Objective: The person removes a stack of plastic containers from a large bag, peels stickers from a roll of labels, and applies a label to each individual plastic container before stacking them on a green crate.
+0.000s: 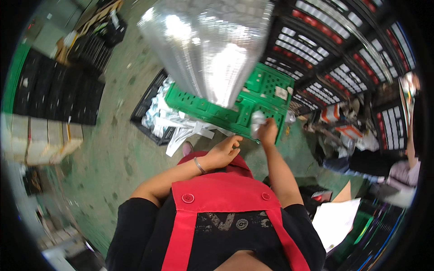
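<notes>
My right hand (268, 131) grips a small whitish, roll-like object (258, 120) over the near right corner of a green plastic crate (234, 117). Blur hides exactly what the object is. My left hand (224, 151) hovers in front of my red apron (223, 191), fingers loosely bent and apart, with nothing in it. Silver foil-like sheeting (210, 50) rises from the green crate, narrow at its lower end and wide towards the top of the view. Beside that crate, a black crate (144, 111) holds crumpled white material, and white strips (184, 133) hang over its edge.
Stacked black crates with red and white packs (301, 44) line the right. Another person (369, 166) is at the right rim. Black crates (57, 88) and whitish boxes (44, 139) stand left. White paper sheets (335, 222) lie near my right elbow.
</notes>
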Demonstrator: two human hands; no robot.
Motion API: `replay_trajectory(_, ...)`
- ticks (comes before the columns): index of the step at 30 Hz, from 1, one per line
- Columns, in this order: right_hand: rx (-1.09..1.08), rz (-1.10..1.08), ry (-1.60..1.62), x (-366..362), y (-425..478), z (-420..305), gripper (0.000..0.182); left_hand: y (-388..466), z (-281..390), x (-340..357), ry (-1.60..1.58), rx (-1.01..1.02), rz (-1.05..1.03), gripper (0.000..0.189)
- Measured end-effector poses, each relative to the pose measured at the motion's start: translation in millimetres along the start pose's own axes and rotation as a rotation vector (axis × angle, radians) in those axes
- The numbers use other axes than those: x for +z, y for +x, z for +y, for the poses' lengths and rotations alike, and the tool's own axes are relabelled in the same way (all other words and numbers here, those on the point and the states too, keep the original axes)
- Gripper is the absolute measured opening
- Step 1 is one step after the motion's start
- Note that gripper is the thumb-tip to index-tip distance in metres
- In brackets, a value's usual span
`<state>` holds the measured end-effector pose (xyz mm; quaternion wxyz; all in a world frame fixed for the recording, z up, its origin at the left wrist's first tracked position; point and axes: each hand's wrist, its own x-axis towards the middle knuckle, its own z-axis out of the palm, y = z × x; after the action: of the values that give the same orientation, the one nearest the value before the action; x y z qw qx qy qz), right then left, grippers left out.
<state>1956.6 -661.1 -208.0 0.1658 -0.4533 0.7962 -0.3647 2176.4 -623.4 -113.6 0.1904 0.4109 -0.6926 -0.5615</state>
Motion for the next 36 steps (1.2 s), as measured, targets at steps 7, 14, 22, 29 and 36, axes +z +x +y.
replay_trajectory(7,-0.096,0.074,-0.272,15,155,66,0.020,-88,-104,-56,0.097,-0.353,0.190,0.025)
replay_trajectory(14,-0.027,0.074,0.140,34,125,45,0.028,-140,-227,-103,-0.127,-0.748,0.453,0.026)
replay_trajectory(22,0.002,-0.732,0.092,110,-112,-92,0.014,-28,-297,-213,-0.086,-0.501,0.602,0.090)
replay_trajectory(29,-0.142,-0.895,0.027,176,-133,-230,0.017,-27,-287,-260,-0.002,-0.551,0.263,0.038)
replay_trajectory(36,-0.051,-0.859,0.270,190,-166,-273,0.031,-124,-151,-291,-0.747,-0.322,0.127,0.028)
